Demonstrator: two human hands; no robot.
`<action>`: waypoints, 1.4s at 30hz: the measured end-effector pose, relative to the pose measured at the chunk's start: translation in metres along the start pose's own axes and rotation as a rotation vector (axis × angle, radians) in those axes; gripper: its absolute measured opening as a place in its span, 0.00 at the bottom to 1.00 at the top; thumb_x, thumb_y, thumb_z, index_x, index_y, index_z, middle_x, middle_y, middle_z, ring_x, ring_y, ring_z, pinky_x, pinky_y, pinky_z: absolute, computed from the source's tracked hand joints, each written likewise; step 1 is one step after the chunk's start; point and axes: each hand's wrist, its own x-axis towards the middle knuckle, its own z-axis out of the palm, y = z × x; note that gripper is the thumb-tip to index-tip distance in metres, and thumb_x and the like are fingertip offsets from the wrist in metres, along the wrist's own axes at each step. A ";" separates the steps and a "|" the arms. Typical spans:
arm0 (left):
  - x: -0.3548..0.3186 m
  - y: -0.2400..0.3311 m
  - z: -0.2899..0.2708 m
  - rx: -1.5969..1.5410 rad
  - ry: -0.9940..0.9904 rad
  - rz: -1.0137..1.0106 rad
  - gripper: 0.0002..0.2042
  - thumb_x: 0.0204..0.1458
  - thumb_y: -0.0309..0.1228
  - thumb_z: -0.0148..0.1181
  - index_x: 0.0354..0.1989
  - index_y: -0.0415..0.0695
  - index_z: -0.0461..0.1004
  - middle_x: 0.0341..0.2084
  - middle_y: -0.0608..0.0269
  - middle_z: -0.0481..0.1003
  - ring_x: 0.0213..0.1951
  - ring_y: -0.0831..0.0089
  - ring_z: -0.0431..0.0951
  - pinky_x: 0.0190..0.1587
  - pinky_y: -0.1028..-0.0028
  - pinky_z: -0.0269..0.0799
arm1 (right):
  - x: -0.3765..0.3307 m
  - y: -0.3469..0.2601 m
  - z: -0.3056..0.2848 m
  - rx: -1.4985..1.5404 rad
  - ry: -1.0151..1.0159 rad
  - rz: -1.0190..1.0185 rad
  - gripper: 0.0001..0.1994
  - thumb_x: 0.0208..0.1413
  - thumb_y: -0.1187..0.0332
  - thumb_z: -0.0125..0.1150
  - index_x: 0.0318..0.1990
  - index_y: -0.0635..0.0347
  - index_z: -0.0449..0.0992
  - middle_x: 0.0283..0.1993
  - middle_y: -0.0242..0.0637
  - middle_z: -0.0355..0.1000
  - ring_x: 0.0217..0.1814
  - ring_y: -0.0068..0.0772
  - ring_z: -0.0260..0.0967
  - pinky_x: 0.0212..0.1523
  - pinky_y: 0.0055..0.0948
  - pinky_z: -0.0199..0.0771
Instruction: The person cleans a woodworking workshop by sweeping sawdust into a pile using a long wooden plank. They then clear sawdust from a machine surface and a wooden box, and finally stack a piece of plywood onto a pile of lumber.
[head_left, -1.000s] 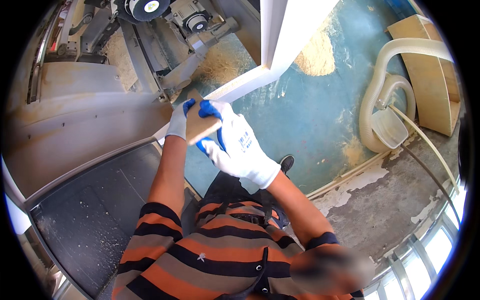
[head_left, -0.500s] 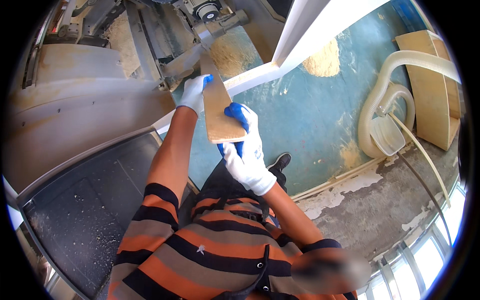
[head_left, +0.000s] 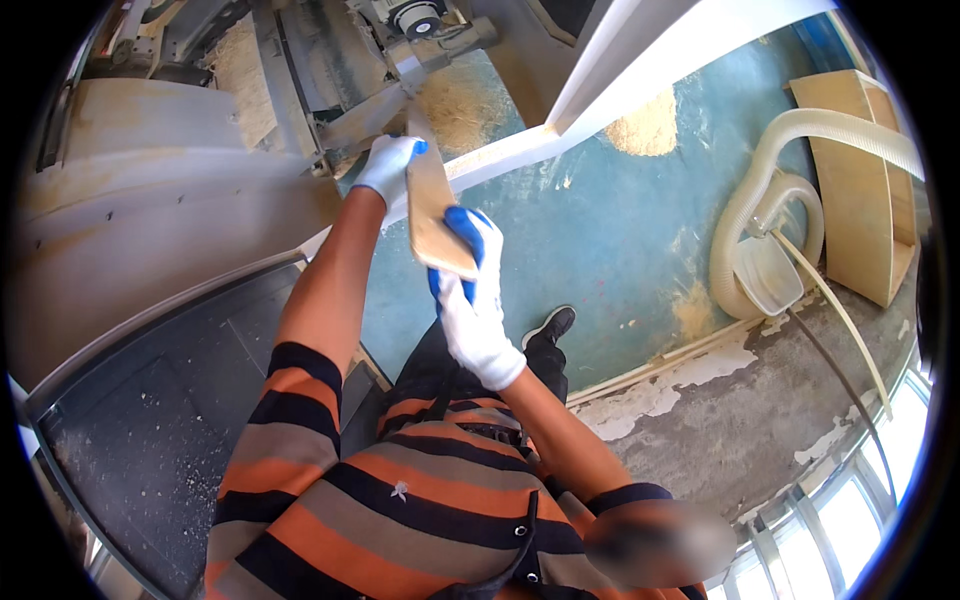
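Observation:
A long, flat wooden board (head_left: 432, 210) is held out ahead of me, its rounded near end toward my body and its far end reaching toward the machine. My left hand (head_left: 388, 166), in a white glove with blue coating, grips the board's left edge toward the far end. At the near end my right hand (head_left: 474, 300), gloved the same way, is closed on the board, with blue-coated fingers at its right edge and underneath. Part of the right hand's grip is hidden below the wood.
A dusty machine (head_left: 340, 70) with a motor stands at the far left. Sawdust piles (head_left: 643, 124) lie on the blue-green floor. To the right are a ribbed hose (head_left: 735, 240), a plastic scoop-like nozzle (head_left: 768, 272) and a wooden box (head_left: 850, 190). A black tabletop (head_left: 150, 430) is at left.
The board has turned, showing a narrower face, and its near end has shifted slightly left and away. Both hands moved with it, keeping their hold.

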 end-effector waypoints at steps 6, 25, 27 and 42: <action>0.066 -0.031 -0.022 0.229 -0.083 -0.007 0.22 0.41 0.43 0.61 0.37 0.34 0.76 0.32 0.58 0.76 0.34 0.69 0.75 0.38 0.68 0.70 | 0.038 0.024 0.026 -0.144 -0.003 0.052 0.23 0.53 0.73 0.51 0.57 0.62 0.59 0.55 0.55 0.58 0.53 0.58 0.64 0.54 0.40 0.65; -0.196 -0.059 0.153 -0.698 0.298 -0.031 0.06 0.52 0.29 0.59 0.31 0.40 0.70 0.20 0.68 0.70 0.20 0.80 0.68 0.22 0.77 0.65 | -0.103 -0.161 -0.175 -0.990 -0.580 0.179 0.39 0.45 0.57 0.62 0.63 0.66 0.55 0.58 0.52 0.58 0.60 0.56 0.56 0.56 0.48 0.57; -0.231 -0.053 0.189 -0.733 0.277 -0.066 0.06 0.53 0.28 0.58 0.32 0.40 0.67 0.20 0.69 0.69 0.18 0.81 0.67 0.20 0.79 0.63 | -0.131 -0.156 -0.190 -1.488 -0.543 0.101 0.39 0.43 0.52 0.61 0.62 0.66 0.59 0.56 0.54 0.60 0.54 0.52 0.59 0.46 0.45 0.59; -0.439 -0.148 0.342 -0.613 -0.889 -0.724 0.16 0.51 0.31 0.64 0.46 0.37 0.72 0.35 0.60 0.77 0.35 0.71 0.79 0.36 0.74 0.79 | -0.389 -0.098 -0.489 -1.487 -0.502 0.530 0.35 0.30 0.68 0.59 0.54 0.65 0.61 0.40 0.46 0.64 0.42 0.47 0.62 0.44 0.45 0.58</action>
